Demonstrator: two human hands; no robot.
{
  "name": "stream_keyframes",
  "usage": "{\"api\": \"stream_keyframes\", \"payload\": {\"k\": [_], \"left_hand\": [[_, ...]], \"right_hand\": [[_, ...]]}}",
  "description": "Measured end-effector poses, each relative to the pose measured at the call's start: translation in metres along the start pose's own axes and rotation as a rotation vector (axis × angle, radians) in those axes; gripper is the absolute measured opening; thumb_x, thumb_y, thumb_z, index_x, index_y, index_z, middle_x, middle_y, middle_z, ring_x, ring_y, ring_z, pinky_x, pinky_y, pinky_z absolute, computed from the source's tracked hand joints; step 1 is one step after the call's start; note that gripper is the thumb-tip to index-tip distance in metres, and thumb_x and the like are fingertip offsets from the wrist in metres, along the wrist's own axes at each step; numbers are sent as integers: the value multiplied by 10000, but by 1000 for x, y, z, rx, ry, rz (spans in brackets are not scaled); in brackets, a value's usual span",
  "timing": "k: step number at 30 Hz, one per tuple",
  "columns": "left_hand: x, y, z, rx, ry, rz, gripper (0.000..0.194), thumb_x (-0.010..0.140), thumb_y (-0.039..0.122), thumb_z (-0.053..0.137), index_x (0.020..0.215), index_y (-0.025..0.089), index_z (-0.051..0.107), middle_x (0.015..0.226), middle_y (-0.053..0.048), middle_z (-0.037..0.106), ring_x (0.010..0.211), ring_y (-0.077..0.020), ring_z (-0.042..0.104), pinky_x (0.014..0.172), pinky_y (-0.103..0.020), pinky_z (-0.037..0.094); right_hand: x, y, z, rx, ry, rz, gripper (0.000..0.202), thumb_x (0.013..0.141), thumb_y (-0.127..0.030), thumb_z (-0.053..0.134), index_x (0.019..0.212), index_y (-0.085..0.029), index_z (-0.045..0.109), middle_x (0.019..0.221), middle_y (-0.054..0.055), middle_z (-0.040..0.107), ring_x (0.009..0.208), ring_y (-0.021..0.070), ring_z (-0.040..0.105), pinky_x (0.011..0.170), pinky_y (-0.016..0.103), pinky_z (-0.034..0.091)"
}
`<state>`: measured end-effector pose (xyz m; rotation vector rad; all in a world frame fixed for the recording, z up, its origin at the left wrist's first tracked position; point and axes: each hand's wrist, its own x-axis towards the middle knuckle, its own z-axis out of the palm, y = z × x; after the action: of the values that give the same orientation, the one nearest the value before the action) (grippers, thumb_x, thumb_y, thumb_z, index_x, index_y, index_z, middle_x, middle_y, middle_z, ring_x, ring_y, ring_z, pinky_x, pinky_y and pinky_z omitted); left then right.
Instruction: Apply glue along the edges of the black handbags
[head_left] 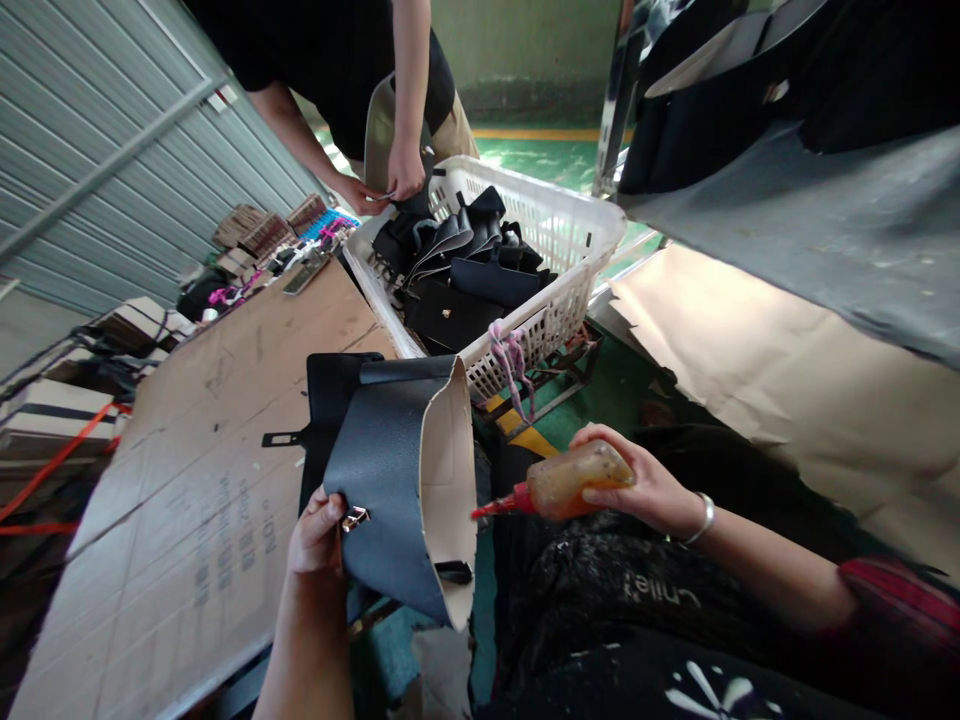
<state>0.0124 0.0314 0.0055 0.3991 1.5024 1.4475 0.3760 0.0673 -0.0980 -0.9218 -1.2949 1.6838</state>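
Note:
A dark handbag body (386, 480) with a pale lining is tilted so its open edge faces right. My left hand (319, 535) grips it at the lower left, thumb beside a shiny metal clasp (355, 518). Behind the bag body a black flap with a slotted tab (283, 439) sticks out to the left. In my right hand (645, 480) is a squeeze bottle (574, 480) of amber liquid, fingers wrapped round its base. Its red nozzle (506, 502) points left at the bag's open edge; whether the tip touches cannot be made out.
A cardboard-covered table (172, 500) lies to my left, with stacked pieces along its far side. Ahead stands a white plastic basket (555, 205) full of black bag parts (487, 280). Behind it a co-worker (322, 60) handles another bag piece. Brown paper (757, 370) and a grey-covered surface are on the right.

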Motion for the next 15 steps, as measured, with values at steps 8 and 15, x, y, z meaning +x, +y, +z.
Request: {"api": "stream_keyframes", "payload": {"k": [8, 15], "left_hand": [[-3, 2, 7, 4, -6, -21, 458, 149, 273, 959, 456, 166, 636, 433, 6, 592, 350, -117, 520, 353, -203, 460], [-1, 1, 3, 5, -39, -35, 442, 198, 246, 959, 501, 165, 647, 470, 0, 625, 375, -147, 552, 447, -276, 544]], "right_hand": [[8, -7, -5, -51, 102, -69, 514, 660, -431, 836, 1028, -247, 528, 892, 19, 643, 700, 176, 630, 592, 254, 543], [20, -10, -4, -63, 167, -116, 542, 637, -475, 840, 1017, -244, 530, 881, 23, 633, 683, 170, 618, 585, 262, 544]]}}
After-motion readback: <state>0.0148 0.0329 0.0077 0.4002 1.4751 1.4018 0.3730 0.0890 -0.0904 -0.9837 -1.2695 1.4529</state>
